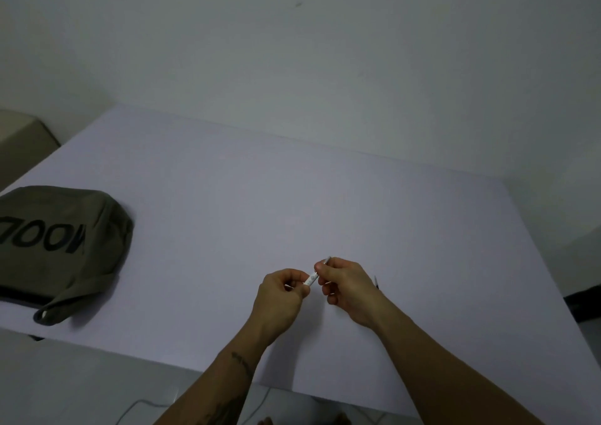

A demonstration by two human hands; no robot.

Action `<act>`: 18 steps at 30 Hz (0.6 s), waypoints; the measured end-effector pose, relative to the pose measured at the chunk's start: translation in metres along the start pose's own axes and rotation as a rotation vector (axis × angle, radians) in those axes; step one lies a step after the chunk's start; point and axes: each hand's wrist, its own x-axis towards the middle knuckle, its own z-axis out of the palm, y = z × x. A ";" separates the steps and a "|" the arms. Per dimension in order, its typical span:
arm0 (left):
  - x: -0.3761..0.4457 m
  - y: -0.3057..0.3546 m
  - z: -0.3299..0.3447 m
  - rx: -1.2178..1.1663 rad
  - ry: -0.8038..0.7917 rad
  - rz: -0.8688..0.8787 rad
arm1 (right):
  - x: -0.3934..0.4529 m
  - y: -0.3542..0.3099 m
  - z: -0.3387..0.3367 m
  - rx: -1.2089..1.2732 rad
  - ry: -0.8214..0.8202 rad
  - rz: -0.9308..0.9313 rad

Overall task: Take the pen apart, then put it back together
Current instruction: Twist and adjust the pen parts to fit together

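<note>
Pinching the white pen [310, 279] at both ends, the left hand [282, 294] grips its near-left end and the right hand [348, 286] its far-right tip, above the table [227, 213]. A thin dark piece [376, 282], possibly a pen part, lies just right of the right hand. Judged risk: twisting could let small parts spring free and roll away. A green bag [61, 245] sits far left.

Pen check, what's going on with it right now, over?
Both hands closed on pen, left hand, right hand. Held above white table. Green bag far left, nothing in the way.
</note>
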 end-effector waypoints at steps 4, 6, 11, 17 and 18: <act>0.003 -0.003 0.002 0.010 0.003 -0.019 | 0.004 -0.001 -0.004 -0.039 0.036 -0.040; 0.003 -0.003 0.008 0.041 0.028 -0.008 | 0.006 0.000 -0.002 -0.116 0.108 -0.073; 0.004 0.001 0.019 0.121 0.091 0.026 | 0.011 0.005 0.005 -0.128 0.220 -0.051; 0.008 -0.001 0.013 0.081 0.087 0.001 | 0.015 0.001 -0.007 0.109 0.000 0.020; 0.009 -0.001 0.012 0.067 0.091 -0.006 | 0.016 0.001 -0.009 0.105 0.005 0.012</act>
